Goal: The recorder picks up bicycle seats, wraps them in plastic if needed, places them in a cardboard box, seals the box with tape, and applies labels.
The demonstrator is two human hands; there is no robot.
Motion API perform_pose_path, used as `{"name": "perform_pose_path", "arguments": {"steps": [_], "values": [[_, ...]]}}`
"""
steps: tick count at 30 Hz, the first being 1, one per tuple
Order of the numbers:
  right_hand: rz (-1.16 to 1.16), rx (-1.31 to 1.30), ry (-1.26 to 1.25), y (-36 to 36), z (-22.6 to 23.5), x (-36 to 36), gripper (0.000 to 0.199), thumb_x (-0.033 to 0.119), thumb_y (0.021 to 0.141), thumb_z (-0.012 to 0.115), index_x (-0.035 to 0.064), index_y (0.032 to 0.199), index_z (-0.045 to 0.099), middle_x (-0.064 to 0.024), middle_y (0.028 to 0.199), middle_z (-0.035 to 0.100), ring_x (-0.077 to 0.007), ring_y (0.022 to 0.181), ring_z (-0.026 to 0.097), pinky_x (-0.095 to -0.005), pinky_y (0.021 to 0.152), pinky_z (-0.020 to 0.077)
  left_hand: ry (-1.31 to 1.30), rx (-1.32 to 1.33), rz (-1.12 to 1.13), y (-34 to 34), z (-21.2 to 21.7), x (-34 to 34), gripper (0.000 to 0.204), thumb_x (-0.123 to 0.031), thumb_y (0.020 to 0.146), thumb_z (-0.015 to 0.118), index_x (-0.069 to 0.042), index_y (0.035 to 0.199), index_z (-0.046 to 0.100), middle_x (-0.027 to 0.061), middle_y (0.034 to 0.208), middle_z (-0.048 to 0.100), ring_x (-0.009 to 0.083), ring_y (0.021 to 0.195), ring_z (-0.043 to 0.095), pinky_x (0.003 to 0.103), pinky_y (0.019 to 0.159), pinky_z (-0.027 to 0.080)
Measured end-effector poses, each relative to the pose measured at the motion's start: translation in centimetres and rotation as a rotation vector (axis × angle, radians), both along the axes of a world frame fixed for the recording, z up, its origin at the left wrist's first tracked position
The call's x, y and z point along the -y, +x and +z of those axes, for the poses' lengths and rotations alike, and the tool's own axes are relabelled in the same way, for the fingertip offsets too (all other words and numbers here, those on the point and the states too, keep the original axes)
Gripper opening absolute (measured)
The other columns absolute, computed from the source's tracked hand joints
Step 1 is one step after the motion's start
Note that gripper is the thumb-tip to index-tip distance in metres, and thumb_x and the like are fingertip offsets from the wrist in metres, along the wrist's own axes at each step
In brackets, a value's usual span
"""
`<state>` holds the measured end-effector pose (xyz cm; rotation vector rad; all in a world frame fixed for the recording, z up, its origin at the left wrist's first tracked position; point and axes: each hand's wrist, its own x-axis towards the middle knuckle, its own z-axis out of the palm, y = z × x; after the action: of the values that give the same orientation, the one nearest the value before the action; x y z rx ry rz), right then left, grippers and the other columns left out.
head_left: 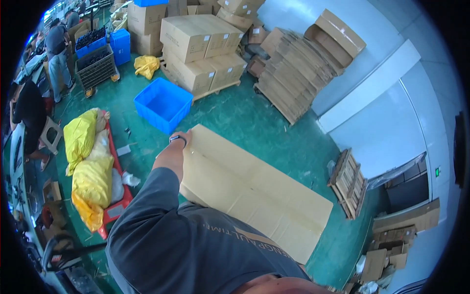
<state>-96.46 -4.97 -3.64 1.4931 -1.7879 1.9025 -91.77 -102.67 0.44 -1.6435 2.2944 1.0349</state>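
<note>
A large flattened cardboard box (254,183) is held up in front of my body, slanting from upper left to lower right. Crease lines run across its plain brown face. My left hand (184,137), with a dark watch on the wrist, grips the upper left edge of the cardboard; some of its fingers are hidden at that edge. The box's lower side lies close against my dark shirt (210,240). My right hand does not show.
An open blue bin (164,104) stands just beyond my left hand. Stacked cartons (203,51) rest on a pallet behind it. Yellow sacks (92,181) lie on a red cart at left. Flattened cartons (293,73) and a leaning wooden pallet (347,184) stand right. People work far left.
</note>
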Motion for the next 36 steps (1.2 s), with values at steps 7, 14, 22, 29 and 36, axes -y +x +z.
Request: {"name": "perform_pose_path", "arguments": {"steps": [7,14,22,29,36], "values": [[-0.001,-0.085,-0.105,-23.8,5.6,24.5,0.049,0.044,0.094,0.073,0.0109,0.13,0.071,-0.0182,0.128,0.075,-0.0347,0.117,0.072,-0.0448,0.096,0.0573,-0.078,-0.019,0.072,-22.0,1.6,18.3,0.093,-0.074,0.103,0.029,0.0,0.148,0.059,0.0286,0.156,0.052,0.0432,0.148,0.048,0.052,0.124,0.036],[0.051,0.242,-0.139,-41.1,2.9,39.6,0.048,0.04,0.094,0.074,0.0105,0.131,0.07,-0.0187,0.127,0.074,-0.0363,0.118,0.071,-0.0451,0.094,0.0578,-0.137,-0.087,-0.105,-45.1,5.8,32.7,0.089,-0.073,0.103,0.026,-0.004,0.146,0.062,0.0248,0.154,0.055,0.0404,0.147,0.05,0.05,0.122,0.039],[0.971,1.565,-0.745,-74.8,3.9,57.4,0.041,0.03,0.105,0.055,0.0001,0.131,0.065,-0.0169,0.123,0.074,-0.0313,0.112,0.073,-0.0459,0.091,0.062,-0.085,-0.069,0.146,-63.6,0.9,51.6,0.092,-0.074,0.103,0.025,-0.001,0.145,0.063,0.0251,0.152,0.057,0.0409,0.145,0.052,0.049,0.122,0.038],[-0.386,1.43,0.065,-101.0,9.9,77.0,0.04,0.028,0.107,0.051,-0.0016,0.131,0.064,-0.0149,0.128,0.072,-0.0291,0.119,0.069,-0.0438,0.1,0.057,0.015,-0.032,0.407,-69.5,-1.1,66.5,0.093,-0.074,0.102,0.025,0.001,0.142,0.065,0.0258,0.147,0.062,0.0389,0.141,0.057,0.049,0.121,0.04],[-0.063,0.679,0.851,-116.9,17.2,112.3,0.054,0.042,0.105,0.055,0.0014,0.141,0.06,-0.0118,0.142,0.067,-0.0305,0.128,0.065,-0.0387,0.105,0.054,0.037,0.017,0.663,-70.1,-5.5,82.6,0.093,-0.075,0.103,0.024,-0.002,0.146,0.062,0.0258,0.153,0.056,0.0392,0.146,0.051,0.049,0.122,0.039]]}}
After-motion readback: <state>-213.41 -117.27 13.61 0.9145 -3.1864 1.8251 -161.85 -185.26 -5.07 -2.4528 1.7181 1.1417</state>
